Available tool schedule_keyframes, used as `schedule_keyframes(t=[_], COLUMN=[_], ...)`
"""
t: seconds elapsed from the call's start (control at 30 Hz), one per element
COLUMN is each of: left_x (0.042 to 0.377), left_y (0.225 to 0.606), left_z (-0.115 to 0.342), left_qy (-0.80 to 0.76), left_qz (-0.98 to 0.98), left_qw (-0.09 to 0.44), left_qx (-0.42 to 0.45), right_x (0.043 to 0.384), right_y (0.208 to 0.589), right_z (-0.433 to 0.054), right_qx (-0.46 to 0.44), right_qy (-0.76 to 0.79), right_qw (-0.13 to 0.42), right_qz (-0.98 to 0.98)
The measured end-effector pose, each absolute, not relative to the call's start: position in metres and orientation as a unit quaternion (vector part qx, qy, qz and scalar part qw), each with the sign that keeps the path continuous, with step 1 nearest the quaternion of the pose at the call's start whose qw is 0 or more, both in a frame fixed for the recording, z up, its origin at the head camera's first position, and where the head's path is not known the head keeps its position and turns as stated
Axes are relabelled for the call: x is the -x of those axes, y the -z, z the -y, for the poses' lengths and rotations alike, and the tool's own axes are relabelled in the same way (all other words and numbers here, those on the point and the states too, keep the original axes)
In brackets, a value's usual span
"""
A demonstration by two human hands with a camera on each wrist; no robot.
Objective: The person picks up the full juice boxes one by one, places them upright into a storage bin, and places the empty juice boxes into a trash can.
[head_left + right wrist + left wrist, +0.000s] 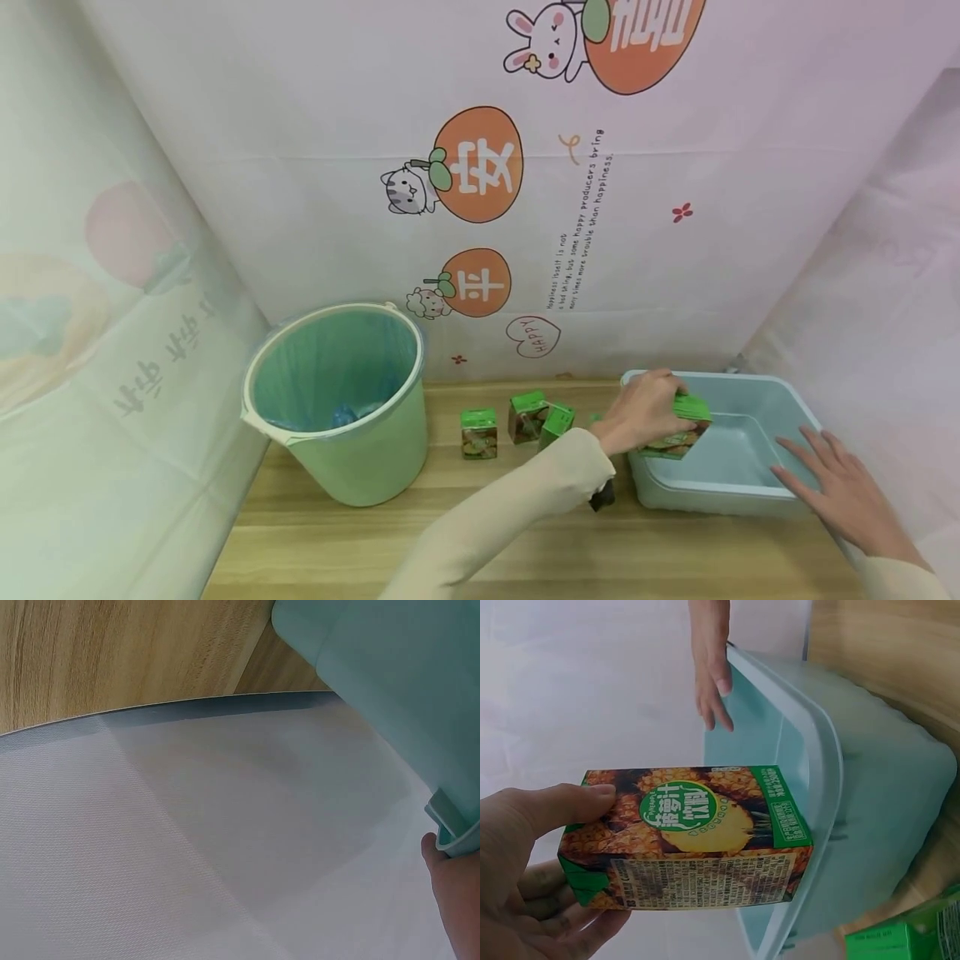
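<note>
My left hand [645, 412] grips a pineapple juice box [690, 832] by one end, thumb on top and fingers beneath. In the head view this green-and-brown carton hangs over the left side of a light blue plastic bin [727, 485]. The bin's visible floor is bare. At the bin's right side is my right hand [840, 487], fingers spread and fairly straight. In the right wrist view its thumb [430, 847] is at the bin's rim; the other fingers are out of sight there. Several similar juice boxes [478, 435] stand left of the bin, some partly hidden by my left arm.
A pale green bucket [360, 467] with a clear liner stands at the left, with something blue [342, 415] inside. Behind the wooden table [555, 550] hangs a white printed cloth [337, 208], and more cloth closes both sides. A dark object [602, 497] shows beside my left wrist.
</note>
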State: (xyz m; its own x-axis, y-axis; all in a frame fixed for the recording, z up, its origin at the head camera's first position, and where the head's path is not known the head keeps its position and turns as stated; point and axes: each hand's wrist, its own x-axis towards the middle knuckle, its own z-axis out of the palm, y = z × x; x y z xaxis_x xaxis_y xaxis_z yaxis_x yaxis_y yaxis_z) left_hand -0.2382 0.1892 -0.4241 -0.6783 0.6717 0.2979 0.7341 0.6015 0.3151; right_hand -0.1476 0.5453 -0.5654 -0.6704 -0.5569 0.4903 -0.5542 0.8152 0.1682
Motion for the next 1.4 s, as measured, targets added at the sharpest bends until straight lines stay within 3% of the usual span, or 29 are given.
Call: schedule_keyframes(t=[0.17, 0.5, 0.77, 1.03, 1.4], left_x=[0.237, 0.242, 0.242, 0.244, 0.244], left_y=[0.427, 0.433, 0.458, 0.485, 0.523], left_z=[-0.203, -0.220, -0.230, -0.234, -0.241], left_qy=[0.200, 0.201, 0.215, 0.180, 0.103], left_qz=[0.895, 0.896, 0.899, 0.915, 0.928], left_qw=[0.085, 0.072, 0.050, 0.052, 0.069], left_qx=[0.391, 0.389, 0.378, 0.358, 0.352], right_x=[0.151, 0.144, 0.149, 0.144, 0.141], right_y=[0.564, 0.563, 0.563, 0.558, 0.562], right_z=[-0.548, -0.538, -0.542, -0.537, -0.534], right_qx=[-0.346, -0.245, -0.318, -0.120, -0.114], right_qy=[0.029, -0.052, 0.003, -0.127, -0.136], right_qw=[0.299, 0.244, 0.290, 0.152, 0.165], right_qz=[0.889, 0.937, 0.903, 0.973, 0.970])
